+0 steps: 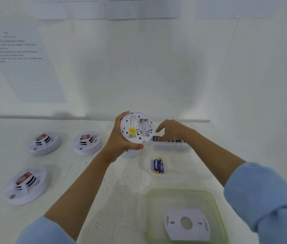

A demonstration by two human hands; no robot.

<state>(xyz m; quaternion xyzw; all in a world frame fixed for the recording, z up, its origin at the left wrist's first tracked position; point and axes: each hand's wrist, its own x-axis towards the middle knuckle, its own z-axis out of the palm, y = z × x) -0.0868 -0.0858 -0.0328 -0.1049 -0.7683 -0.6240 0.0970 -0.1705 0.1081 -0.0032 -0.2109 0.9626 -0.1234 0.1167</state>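
The round white smoke detector [136,127] is smooth matt plastic; the blue batteries [159,166] have glossy wrappers; the white bench [118,191] looks rough and streaked.

Worktop [79,173] left: three detectors [87,142], face-up. Clear tub [176,166]: two blue batteries [159,166]. Green-rimmed tub [179,191]: mounting plate [186,224].

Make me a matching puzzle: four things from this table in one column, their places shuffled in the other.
Things
1. round white plastic smoke detector with its back showing
2. pair of blue cylindrical batteries
3. flat white plastic mounting plate
4. nearest red-stickered round white detector

Places
A. in the green-rimmed clear plastic box
B. resting on the bare white table
C. in the grip of the left hand
D. in the small clear plastic tub

Pairs: 1-C, 2-D, 3-A, 4-B
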